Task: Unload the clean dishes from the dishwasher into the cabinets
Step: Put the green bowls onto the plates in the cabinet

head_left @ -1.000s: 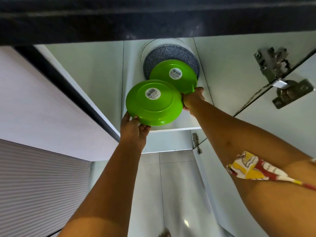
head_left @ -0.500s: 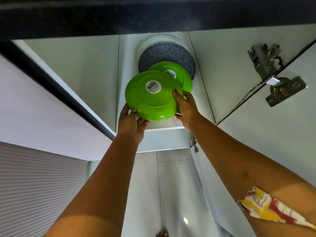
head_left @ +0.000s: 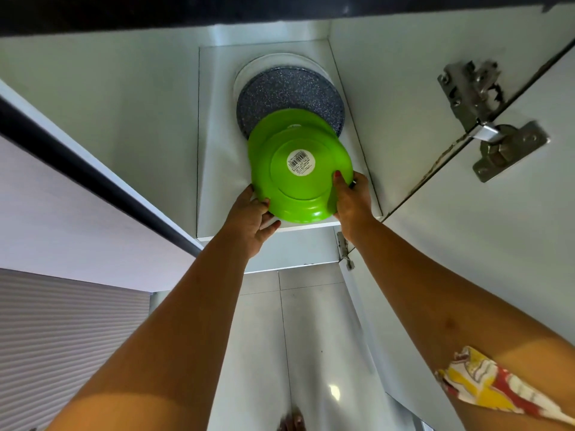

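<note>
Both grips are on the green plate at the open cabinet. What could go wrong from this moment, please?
1. The left grip and the right grip hold the front green plate only at its lower rim, so it could slip and fall.
2. It overlaps the second green plate, which covers only the lower part of the grey speckled plate. A hard push may shift those plates.
</note>
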`<state>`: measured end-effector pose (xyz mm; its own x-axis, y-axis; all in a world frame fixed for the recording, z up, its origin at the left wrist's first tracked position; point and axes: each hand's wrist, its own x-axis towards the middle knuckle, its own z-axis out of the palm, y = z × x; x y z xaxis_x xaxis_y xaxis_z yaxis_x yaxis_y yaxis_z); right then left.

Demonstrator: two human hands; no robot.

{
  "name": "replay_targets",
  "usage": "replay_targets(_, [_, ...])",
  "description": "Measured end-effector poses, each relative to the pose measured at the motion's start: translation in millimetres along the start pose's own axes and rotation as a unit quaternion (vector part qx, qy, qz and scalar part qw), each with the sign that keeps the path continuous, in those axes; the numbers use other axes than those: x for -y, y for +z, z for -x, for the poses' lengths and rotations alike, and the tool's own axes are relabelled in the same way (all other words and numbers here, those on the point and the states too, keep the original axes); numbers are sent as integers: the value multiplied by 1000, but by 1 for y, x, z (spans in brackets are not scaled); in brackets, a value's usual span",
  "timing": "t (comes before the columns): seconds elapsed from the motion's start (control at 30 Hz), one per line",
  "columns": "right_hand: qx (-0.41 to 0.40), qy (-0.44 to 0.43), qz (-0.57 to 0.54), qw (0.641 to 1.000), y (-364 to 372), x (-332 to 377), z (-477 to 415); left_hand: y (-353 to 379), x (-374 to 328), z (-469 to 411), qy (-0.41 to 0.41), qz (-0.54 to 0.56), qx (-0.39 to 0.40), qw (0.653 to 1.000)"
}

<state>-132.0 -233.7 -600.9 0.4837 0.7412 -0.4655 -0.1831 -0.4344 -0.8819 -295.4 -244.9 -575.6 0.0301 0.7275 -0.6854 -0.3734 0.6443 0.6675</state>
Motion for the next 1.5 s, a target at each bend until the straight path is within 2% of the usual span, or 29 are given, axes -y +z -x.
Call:
replay_targets(0.1, [-53,-76,89,992,3,1,-1,6,-3,0,17,-41,3,999])
replay_targets(0.17, [-61,-115,131,983,4,5,-2,11,-5,1,36,-51,4,998])
replay_targets(0.27, [-20,-192,229,954,6,6,-1,17,-7,3,57,-64,11,996])
replay_targets(0.43, [11,-239,354,904,2,-12,12,19,-6,7,86,-139,16,986])
replay_targets(0.57, [14,-305,413,858,-3,-31,23,16,-5,11,119,-187,19,975])
replay_targets(0.67, [27,-318,429,845,-5,-37,25,14,-1,12,139,-199,1,970])
replay_targets(0.77, [43,-308,397,863,-7,-35,26,11,3,12,148,-207,-8,967])
replay_targets(0.93, [3,-210,272,939,-2,-17,9,13,4,11,138,-229,2,964])
replay_targets(1.0, [-1,-175,293,940,-1,-8,-5,14,5,9,136,-247,3,959])
replay_targets(1.1, [41,-158,334,928,3,2,-21,14,5,3,150,-288,-11,946])
replay_targets(1.2, [67,-123,293,946,13,9,-30,5,2,-9,168,-328,-44,929])
replay_targets(1.3, [84,-101,253,958,27,14,-33,-4,-6,-21,166,-382,-41,908])
replay_targets(1.5, [66,-44,161,984,54,29,-44,-1,-35,-39,149,-448,-32,881])
